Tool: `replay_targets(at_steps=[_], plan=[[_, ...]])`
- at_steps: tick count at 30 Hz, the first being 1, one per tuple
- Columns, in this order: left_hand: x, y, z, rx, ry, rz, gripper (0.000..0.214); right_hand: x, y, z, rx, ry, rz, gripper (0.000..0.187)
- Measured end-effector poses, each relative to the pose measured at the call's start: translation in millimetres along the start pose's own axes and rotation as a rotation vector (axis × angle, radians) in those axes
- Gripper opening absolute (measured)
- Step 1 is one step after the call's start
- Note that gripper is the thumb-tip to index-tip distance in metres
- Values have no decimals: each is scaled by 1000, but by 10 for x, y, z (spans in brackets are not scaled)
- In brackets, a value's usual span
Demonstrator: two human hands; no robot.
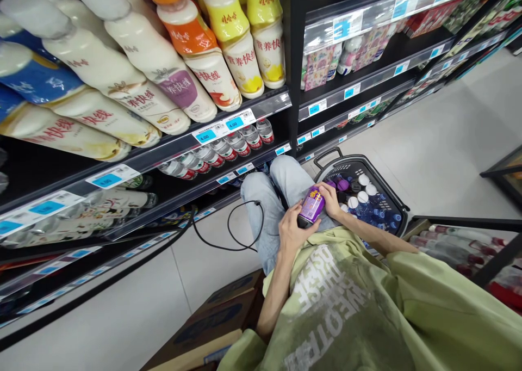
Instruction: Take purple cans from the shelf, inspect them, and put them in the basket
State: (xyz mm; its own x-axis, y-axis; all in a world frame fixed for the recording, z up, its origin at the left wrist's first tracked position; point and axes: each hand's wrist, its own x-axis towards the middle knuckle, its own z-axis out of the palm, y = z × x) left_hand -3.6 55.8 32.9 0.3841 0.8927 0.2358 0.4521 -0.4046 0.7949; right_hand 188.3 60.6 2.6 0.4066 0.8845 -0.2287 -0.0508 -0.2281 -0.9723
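A purple-labelled drink bottle [313,203] with yellow lettering lies over my lap, its dark end tilted toward my body. My left hand [291,230] is wrapped around that dark end. At the other end, the fingers of my right hand [331,199] close on the bottle from the far side. Just beyond my right hand stands a black shopping basket [402,203] holding several bottles with white, purple and dark caps, plus some blue ones. Parts of the basket's contents are hidden by my right forearm.
On the left, a shelf [171,148] carries large milk-drink bottles [163,82], with small water bottles [224,149] below. A black cable [228,246] loops beside my knees. Cardboard boxes [216,316] sit at my left. Bottles in a rack [460,246] stand at right.
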Motion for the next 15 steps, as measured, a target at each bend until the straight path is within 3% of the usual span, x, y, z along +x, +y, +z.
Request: replay_targets(at_steps=[5,15], plan=[[10,28,-1,-12,58,15,49,4,-2,0,14,4,-20,58],[-26,34,16,-86,4,-167,52,3,3,8,60,4,-3,54]])
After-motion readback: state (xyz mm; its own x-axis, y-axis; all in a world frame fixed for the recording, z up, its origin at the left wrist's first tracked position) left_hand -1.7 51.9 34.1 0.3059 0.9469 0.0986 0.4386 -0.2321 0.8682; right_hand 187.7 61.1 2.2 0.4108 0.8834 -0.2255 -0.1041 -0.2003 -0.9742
